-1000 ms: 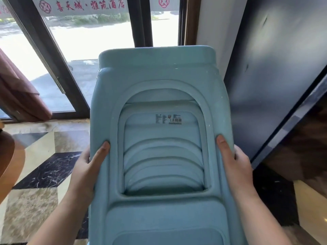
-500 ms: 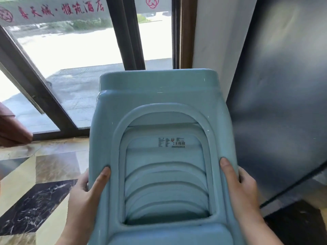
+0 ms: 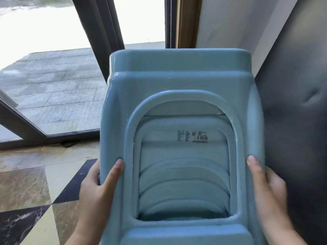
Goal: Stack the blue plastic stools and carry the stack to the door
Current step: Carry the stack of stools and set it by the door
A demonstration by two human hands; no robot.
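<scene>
Item: stack of blue stools (image 3: 182, 121), nested, held tilted in front of the person, close to the glass door (image 3: 53, 76) and just beside a dark padded panel (image 3: 297, 121). Grip: left hand (image 3: 95, 190) and right hand (image 3: 265, 188) clasp opposite sides, thumbs pressed on the near face, other fingers curled behind, mostly hidden. Handling advice: lower evenly onto the marble floor (image 3: 30, 188), both hands level, keeping clear of the panel.
</scene>
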